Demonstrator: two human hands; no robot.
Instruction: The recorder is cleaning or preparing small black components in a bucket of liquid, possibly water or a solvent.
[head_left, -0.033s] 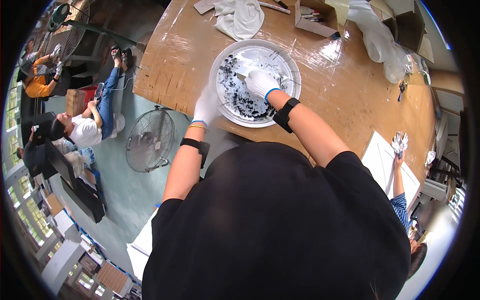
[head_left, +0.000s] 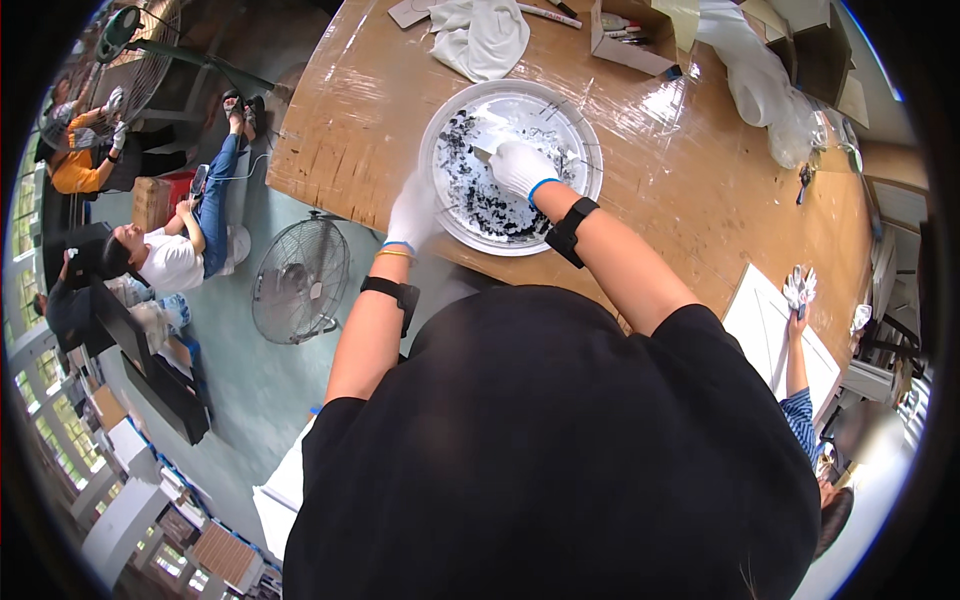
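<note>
A round white basin [head_left: 592, 205] sits at the table's near edge, its floor strewn with black flakes [head_left: 497, 222] and whitish patches. My right hand [head_left: 522, 168], in a white glove with a blue cuff, is closed over the basin. From its fingers a small flat blade [head_left: 482, 154] sticks out to the left, perhaps a scraper; its handle is hidden in the grip. At the basin's left rim is my left hand [head_left: 411, 213], gloved in white too. It is smeared, so whether its fingers grip the rim does not show.
A crumpled white cloth [head_left: 482, 40] lies beyond the basin on the film-covered table [head_left: 680, 190]. An open box [head_left: 632, 42] of pens or tubes and clear plastic wrap [head_left: 765, 95] are farther right. A co-worker's gloved hand [head_left: 799, 290] rests on a white panel. A floor fan [head_left: 300, 281] stands left.
</note>
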